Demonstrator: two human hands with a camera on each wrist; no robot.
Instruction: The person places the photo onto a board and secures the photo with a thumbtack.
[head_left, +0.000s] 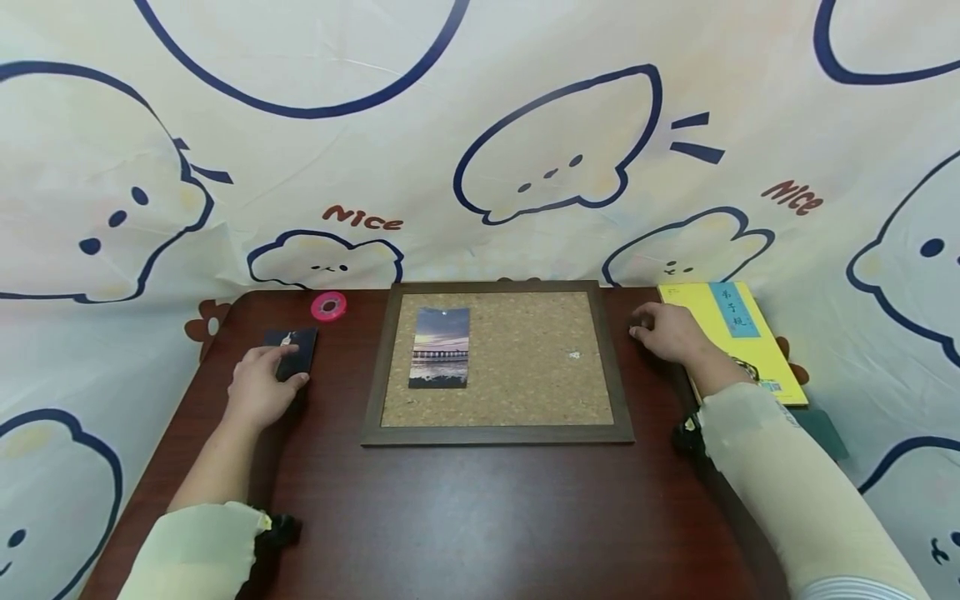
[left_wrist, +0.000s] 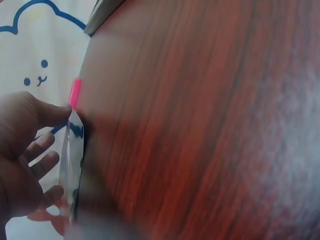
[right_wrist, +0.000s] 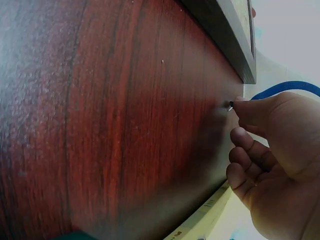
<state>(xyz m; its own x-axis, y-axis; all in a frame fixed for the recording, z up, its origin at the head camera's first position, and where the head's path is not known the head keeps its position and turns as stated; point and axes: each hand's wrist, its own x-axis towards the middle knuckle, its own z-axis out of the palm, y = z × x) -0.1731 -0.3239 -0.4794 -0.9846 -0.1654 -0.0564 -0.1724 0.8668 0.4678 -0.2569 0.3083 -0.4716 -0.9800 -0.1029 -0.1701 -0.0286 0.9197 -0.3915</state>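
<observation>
At the table's left side my left hand (head_left: pixel 262 379) holds a dark photo card (head_left: pixel 303 346), thumb at its near edge and fingers over its top. In the left wrist view the card (left_wrist: pixel 75 150) shows edge-on beside the thumb tip. My right hand (head_left: pixel 670 333) is low over the table, between the cork board (head_left: pixel 525 350) and a yellow book (head_left: pixel 693 304). Its thumb and index finger pinch a tiny pin-like thing (right_wrist: pixel 230 105), mostly hidden by the fingertips. A photo of a pier at sunset (head_left: pixel 440 350) is on the left half of the board.
A pink roll of tape (head_left: pixel 329 306) lies behind the left hand. The board's brown wooden frame (head_left: pixel 495 435) sits mid-table. Beneath the yellow book, a dark green thing (head_left: pixel 823 432) sticks out. A patterned cloth (head_left: pixel 525 50) hangs behind the brown table (head_left: pixel 480 517).
</observation>
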